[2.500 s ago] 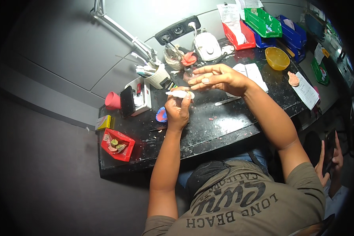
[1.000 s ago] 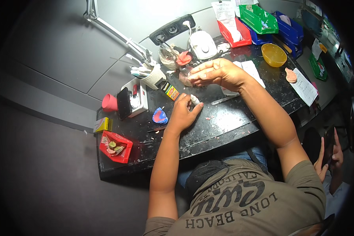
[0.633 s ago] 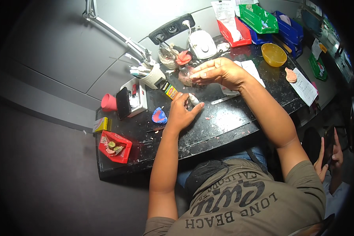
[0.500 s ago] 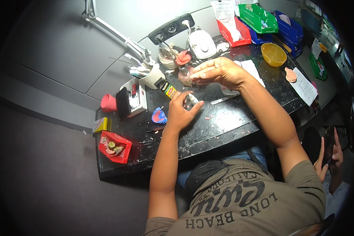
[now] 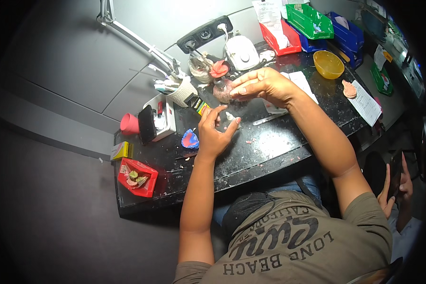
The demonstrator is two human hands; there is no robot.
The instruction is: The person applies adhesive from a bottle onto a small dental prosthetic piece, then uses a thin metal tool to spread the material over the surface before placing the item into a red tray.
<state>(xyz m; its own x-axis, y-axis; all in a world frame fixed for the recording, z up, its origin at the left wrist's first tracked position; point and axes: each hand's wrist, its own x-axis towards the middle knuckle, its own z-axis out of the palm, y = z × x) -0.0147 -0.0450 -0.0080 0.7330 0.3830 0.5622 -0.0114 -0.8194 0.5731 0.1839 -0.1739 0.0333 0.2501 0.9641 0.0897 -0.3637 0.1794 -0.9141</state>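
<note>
My left hand (image 5: 215,133) is over the black worktop, thumb and index finger spread apart. Between their tips a small white dropper bottle (image 5: 230,118) stands upright, partly covered by the thumb. Raised further right is my right hand (image 5: 270,88), its fingers bent and drawn together; whatever they hold, if anything, is hidden. Its fingertips overlap the view of a round glass flask (image 5: 221,92) with a dark neck. A blue and pink horseshoe-shaped dental mould (image 5: 190,139) lies left of my left hand. Behind that hand is a black, yellow and green packet (image 5: 199,105).
A white knife-like tool (image 5: 265,119) and papers (image 5: 300,87) lie right. At the back stand a white device (image 5: 242,53), a tool cup (image 5: 183,92) and a yellow bowl (image 5: 328,65). A red bin (image 5: 138,177) sits front left. Another person's hands (image 5: 396,184) hold a phone.
My left thumb and index finger have opened wider, coming away from the dropper bottle, which now stands more upright. My right hand has stayed almost still.
</note>
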